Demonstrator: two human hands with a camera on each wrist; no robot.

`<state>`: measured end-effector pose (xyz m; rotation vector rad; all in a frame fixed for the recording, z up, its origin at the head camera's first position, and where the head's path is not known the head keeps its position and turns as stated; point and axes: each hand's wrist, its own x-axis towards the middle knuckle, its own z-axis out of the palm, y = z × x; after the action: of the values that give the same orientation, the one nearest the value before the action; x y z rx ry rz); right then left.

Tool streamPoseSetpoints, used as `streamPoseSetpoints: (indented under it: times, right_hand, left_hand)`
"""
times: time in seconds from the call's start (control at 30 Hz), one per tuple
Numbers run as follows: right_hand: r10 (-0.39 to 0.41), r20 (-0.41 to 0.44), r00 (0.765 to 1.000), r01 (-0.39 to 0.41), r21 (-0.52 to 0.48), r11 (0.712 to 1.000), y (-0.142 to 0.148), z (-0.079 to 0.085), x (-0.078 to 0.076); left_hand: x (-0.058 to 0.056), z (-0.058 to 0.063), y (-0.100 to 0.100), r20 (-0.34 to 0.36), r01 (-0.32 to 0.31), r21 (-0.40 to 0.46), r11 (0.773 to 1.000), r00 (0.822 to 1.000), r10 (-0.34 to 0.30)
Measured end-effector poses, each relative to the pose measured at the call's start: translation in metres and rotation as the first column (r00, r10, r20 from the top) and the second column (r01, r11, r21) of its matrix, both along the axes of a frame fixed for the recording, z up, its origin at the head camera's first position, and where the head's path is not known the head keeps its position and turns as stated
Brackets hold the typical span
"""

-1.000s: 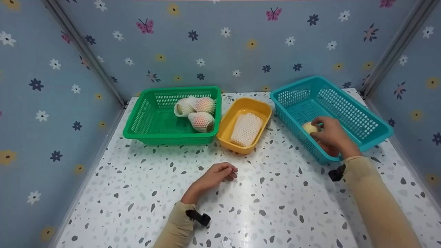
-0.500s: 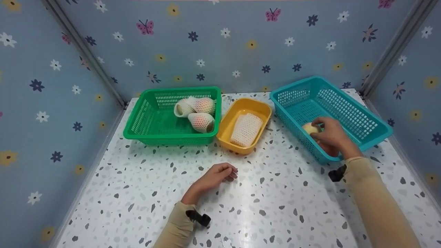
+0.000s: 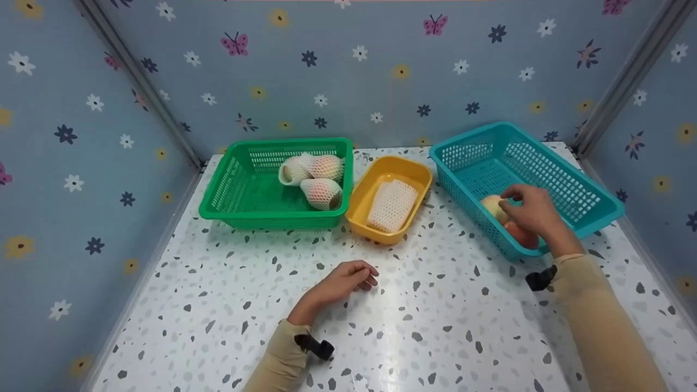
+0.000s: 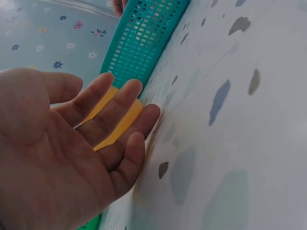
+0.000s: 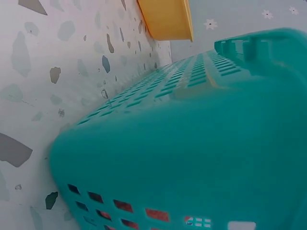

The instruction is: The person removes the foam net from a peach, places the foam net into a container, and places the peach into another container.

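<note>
In the head view my right hand (image 3: 531,209) is inside the teal basket (image 3: 593,218), fingertips beside a pale yellow round fruit (image 3: 494,208). The thumb and index finger stand apart, with nothing seen gripped between them. A red round fruit (image 3: 521,235) lies below that hand, partly covered by it. My left hand (image 3: 346,282) rests on the speckled table, fingers loosely bent and holding nothing; the left wrist view shows its bare palm and spread fingers (image 4: 98,122). In the right wrist view the basket's wall (image 5: 192,158) hides the right hand.
A green basket (image 3: 250,219) at the left holds several fruits in white foam nets (image 3: 322,193). Between the baskets, a yellow tray (image 3: 359,226) contains flat white foam netting (image 3: 393,204). Flowered panels (image 3: 337,71) enclose the table's back and sides.
My right hand has drawn slightly right and up off the pale fruit, letting go of it; more of both fruits shows. The left hand stays in place.
</note>
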<state>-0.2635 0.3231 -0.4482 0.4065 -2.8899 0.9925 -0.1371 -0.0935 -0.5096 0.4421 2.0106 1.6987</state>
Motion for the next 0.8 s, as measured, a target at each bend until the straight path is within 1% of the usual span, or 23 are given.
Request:
streamPoseSetpoints:
  times: [0.07, 0.1, 0.17, 0.27, 0.33, 0.43, 0.53, 0.6, 0.7, 0.8]
  right_hand:
    - [-0.031, -0.065, 0.997, 0.029, -0.022, 0.999, -0.001, 0.002, 0.003]
    - [-0.05, -0.1, 0.994, 0.046, -0.041, 0.998, -0.002, 0.004, 0.005]
    - [-0.089, -0.169, 0.982, 0.076, -0.084, 0.994, -0.005, 0.008, 0.01]
    - [-0.14, -0.265, 0.954, 0.108, -0.131, 0.985, -0.014, 0.014, 0.018]
    - [-0.155, -0.329, 0.931, 0.112, -0.147, 0.983, -0.02, 0.017, 0.024]
    - [-0.136, -0.416, 0.899, 0.074, -0.16, 0.984, -0.031, 0.021, 0.035]
    - [-0.099, -0.476, 0.874, 0.021, -0.166, 0.986, -0.041, 0.022, 0.046]
    - [-0.075, -0.51, 0.857, -0.012, -0.165, 0.986, -0.047, 0.024, 0.053]
    - [-0.049, -0.542, 0.839, -0.044, -0.157, 0.987, -0.055, 0.027, 0.062]
    - [-0.018, -0.559, 0.829, -0.075, -0.142, 0.987, -0.062, 0.028, 0.071]
  left_hand:
    - [0.001, 0.005, 0.0, 0.009, 0.01, -0.001, 1.0, 1.0, -0.01]
    - [0.002, 0.005, -0.001, 0.009, 0.011, -0.002, 1.0, 1.0, -0.011]
    - [0.001, 0.002, -0.002, 0.026, 0.01, -0.021, 1.0, 1.0, -0.009]
    - [0.002, -0.005, -0.003, 0.052, 0.014, -0.063, 0.998, 0.999, -0.011]
    - [0.004, -0.007, -0.004, 0.037, 0.009, -0.109, 0.994, 0.999, -0.005]
    - [0.009, -0.006, -0.003, -0.03, -0.026, -0.172, 0.985, 0.999, 0.021]
    - [0.015, -0.002, -0.002, -0.097, -0.084, -0.215, 0.973, 0.993, 0.064]
    - [0.018, 0.002, -0.002, -0.132, -0.104, -0.232, 0.967, 0.988, 0.074]
    - [0.022, 0.011, -0.003, -0.188, -0.13, -0.25, 0.959, 0.978, 0.084]
    - [0.026, 0.023, -0.006, -0.234, -0.147, -0.252, 0.956, 0.968, 0.087]
